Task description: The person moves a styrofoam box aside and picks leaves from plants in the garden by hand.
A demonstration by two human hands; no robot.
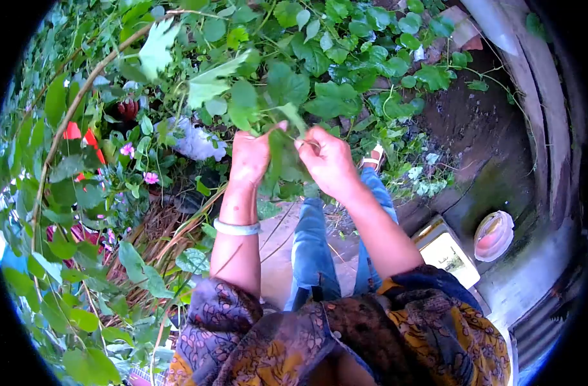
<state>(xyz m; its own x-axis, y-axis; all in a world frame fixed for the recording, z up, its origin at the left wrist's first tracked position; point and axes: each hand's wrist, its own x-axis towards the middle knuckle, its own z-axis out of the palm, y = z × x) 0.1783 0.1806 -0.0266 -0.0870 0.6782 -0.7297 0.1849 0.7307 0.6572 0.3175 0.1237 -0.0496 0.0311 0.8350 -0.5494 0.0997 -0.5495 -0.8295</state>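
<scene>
In the head view my left hand (250, 157), a pale bangle (236, 229) at its wrist, is closed around the stems of some green leaves (243, 106), which are partly blurred. Close beside it, my right hand (329, 162) pinches a thin stem (292, 136) of the same greenery between thumb and fingers. A jagged light-green leaf (210, 83) sticks out up and left of my hands. More blurred leaf hangs below and between them. Where exactly each stem runs inside my fingers is hidden.
Dense vines (332, 96) spread ahead. A long bent branch (75, 103) arches at the left, near pink flowers (151, 177) and dry stalks (168, 231). To the right are an oval pinkish dish (494, 236), a pale rectangular container (449, 257) and a thick trunk-like post (551, 116).
</scene>
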